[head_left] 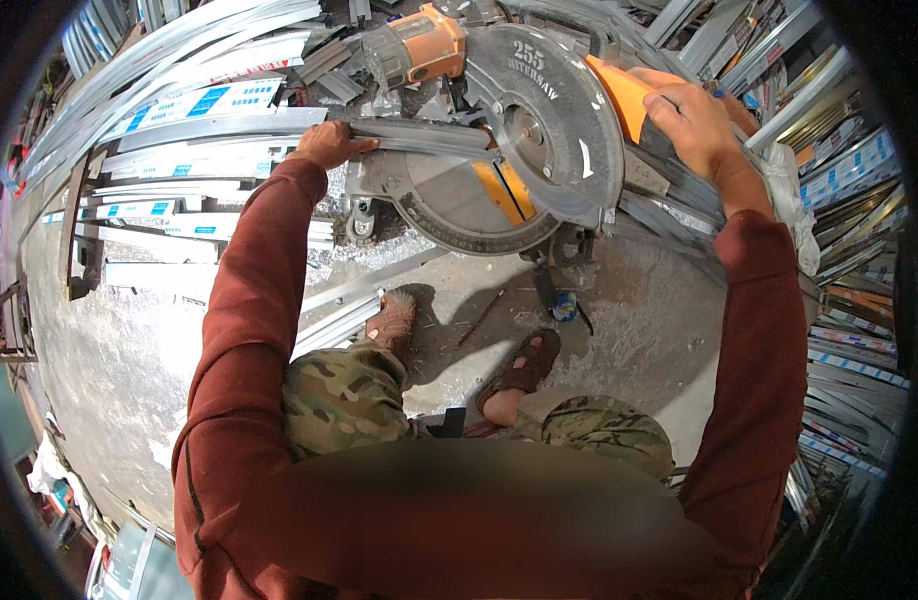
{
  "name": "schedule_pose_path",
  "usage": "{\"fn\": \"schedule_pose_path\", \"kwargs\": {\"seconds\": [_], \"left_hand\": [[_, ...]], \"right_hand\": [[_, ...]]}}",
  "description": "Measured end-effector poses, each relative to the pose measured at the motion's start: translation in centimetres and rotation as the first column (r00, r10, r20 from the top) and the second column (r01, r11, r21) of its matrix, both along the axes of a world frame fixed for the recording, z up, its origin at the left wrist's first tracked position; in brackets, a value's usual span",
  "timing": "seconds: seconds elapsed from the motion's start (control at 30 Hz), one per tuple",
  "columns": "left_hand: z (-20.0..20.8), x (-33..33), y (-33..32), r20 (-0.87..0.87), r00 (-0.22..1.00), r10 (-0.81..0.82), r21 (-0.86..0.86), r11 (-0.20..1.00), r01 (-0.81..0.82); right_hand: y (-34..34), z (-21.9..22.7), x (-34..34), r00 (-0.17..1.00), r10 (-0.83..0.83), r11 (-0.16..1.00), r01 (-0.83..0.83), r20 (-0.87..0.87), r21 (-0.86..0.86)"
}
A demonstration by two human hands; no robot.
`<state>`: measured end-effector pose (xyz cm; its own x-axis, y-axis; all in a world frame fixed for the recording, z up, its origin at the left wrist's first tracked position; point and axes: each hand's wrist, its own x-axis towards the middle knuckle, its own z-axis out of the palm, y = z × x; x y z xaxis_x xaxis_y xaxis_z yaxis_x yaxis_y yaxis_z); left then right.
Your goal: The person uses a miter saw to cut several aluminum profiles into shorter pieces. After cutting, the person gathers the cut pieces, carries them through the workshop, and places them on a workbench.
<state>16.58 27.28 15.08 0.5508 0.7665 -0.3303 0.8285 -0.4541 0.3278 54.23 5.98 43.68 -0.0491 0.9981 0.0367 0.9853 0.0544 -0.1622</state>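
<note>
Nearest to me were my own knees in camouflage trousers [344,395] and my sandalled feet [519,365] on the dusty concrete floor [119,340], just short of the mitre saw [509,170], which sat on the floor in front of me. A few loose metal lengths [329,325] lay on the floor beside my feet, on the near left of the saw. My left hand [329,143] rested on the saw's left side, fingers curled together and pressing down on a grey aluminium profile [424,135] that ran across the saw's table toward the blade guard [549,130]. My right hand [694,125] was on the saw's right, fingers wrapped tight around its orange handle [619,95]. Beyond the saw's orange motor [419,45] and to both sides of it, stacks of aluminium profiles [189,110] were piled.
</note>
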Motion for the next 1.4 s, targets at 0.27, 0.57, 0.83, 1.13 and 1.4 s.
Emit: {"fn": "schedule_pose_path", "kwargs": {"seconds": [0.27,0.57,0.83,1.13,1.4], "left_hand": [[0.9,0.7,0.1,-0.102,0.993,0.056,-0.029,0.998,-0.059],[-0.1,0.6,0.4,-0.053,0.997,0.062,-0.046,0.997,-0.064],[-0.1,0.7,0.4,-0.083,0.994,0.076,-0.053,0.995,-0.081],[-0.2,0.7,0.5,-0.076,0.995,0.059,-0.020,0.998,-0.061],[1.1,0.9,-0.2,-0.061,0.996,0.072,-0.032,0.997,-0.074]], "right_hand": [[-3.5,-2.6,0.0,0.997,-0.052,0.998,0.050,0.061,0.044],[-5.8,-5.4,0.2,0.999,0.025,0.981,-0.031,0.036,0.189],[-6.8,-7.2,0.6,0.999,0.037,0.973,-0.044,0.034,0.228],[-7.0,-7.7,0.8,0.997,0.067,0.961,-0.073,0.028,0.266],[-7.5,-8.1,0.8,0.998,0.059,0.966,-0.066,0.037,0.248]]}}
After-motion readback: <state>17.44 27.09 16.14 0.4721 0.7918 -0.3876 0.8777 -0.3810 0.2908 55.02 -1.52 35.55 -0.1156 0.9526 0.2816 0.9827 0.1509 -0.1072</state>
